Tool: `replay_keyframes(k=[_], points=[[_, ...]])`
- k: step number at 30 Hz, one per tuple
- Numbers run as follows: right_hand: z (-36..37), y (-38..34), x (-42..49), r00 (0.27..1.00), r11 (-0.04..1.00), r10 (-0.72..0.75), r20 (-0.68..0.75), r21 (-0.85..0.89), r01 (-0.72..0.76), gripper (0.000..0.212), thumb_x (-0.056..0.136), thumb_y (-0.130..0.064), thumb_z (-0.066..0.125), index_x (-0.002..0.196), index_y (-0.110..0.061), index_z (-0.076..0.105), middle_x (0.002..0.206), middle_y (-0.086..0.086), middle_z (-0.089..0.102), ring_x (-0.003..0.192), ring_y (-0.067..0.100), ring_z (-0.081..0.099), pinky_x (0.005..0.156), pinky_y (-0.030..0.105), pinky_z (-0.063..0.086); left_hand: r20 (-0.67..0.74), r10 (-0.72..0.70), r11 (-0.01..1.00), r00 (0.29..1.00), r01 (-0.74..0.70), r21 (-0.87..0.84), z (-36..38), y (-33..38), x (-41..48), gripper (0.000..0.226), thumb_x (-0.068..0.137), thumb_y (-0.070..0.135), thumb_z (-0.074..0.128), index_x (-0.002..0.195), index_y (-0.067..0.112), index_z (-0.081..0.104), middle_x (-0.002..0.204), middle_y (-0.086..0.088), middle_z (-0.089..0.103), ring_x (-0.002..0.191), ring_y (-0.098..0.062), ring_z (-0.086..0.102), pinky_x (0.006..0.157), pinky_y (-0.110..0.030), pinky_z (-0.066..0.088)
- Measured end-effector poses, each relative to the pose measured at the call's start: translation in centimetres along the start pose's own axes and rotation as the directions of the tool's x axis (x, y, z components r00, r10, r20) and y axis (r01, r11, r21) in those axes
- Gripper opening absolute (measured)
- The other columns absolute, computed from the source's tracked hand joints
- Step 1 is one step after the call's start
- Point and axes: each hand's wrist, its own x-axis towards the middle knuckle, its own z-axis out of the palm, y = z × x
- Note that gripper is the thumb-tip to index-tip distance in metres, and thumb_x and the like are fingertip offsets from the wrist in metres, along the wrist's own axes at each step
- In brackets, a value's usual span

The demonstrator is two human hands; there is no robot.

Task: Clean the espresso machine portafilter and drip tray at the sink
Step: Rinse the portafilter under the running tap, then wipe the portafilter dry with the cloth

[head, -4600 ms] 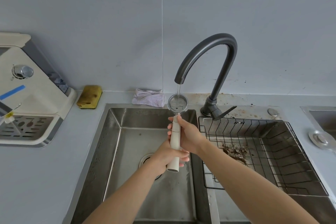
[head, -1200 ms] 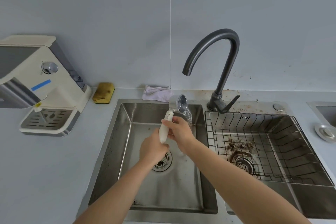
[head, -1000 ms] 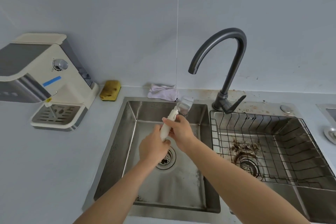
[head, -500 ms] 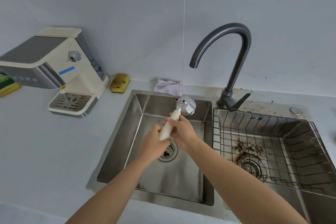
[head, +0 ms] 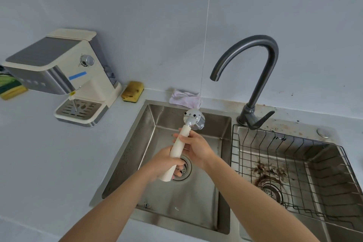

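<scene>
cream-handled portafilter gripped by left hand, right hand over sink; blue tape on espresso machine.

I view a wall of large pale grey tiles, with thin grout lines and one vertical joint near centre. Below it runs a matte pale grey counter. Lighting is even and diffuse. Brown specks soil the counter at right.

Bare left hand, bare right hand, slim wrists, bare forearms to the lower frame edge
</scene>
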Motion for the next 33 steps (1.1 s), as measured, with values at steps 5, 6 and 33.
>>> replay_keyframes(k=[5,6,33], points=[[1.7,0.1,2.9,1.000,0.995,0.017,0.013,-0.102,-0.015,0.014,0.089,-0.005,0.054,0.094,-0.018,0.057,0.094,0.000,0.062,0.086,0.016,0.054,0.086,0.032,0.045,0.000,0.021,0.992,1.000,-0.021,-0.127,-2.9,-0.6,1.6,0.020,0.083,0.001,0.058,0.093,0.014,0.047,0.064,-0.007,0.059,0.045,-0.015,0.056,0.047,-0.025,0.046],[2.2,0.1,3.7,1.000,0.990,0.025,0.016,-0.140,-0.022,0.013,0.089,-0.007,0.055,0.094,-0.018,0.057,0.093,-0.001,0.061,0.085,0.015,0.055,0.083,0.029,0.046,-0.010,0.028,0.991,1.000,-0.029,-0.133,-3.7,-0.8,2.0,0.020,0.083,0.000,0.058,0.090,0.015,0.047,0.062,-0.007,0.056,0.043,-0.014,0.053,0.046,-0.025,0.045],[-4.2,-7.0,25.0,0.993,-0.458,-0.107,-0.052,-0.884,-0.096,0.061,0.092,-0.048,0.043,0.144,-0.043,0.012,0.157,-0.001,0.004,0.144,0.024,0.006,0.114,0.052,0.008,-0.176,0.066,0.978,0.982,-0.029,0.206,-13.0,-4.5,13.0,0.018,0.083,0.015,0.058,0.087,0.019,0.041,0.067,0.007,0.046,0.044,-0.015,0.051,0.049,-0.025,0.041]])
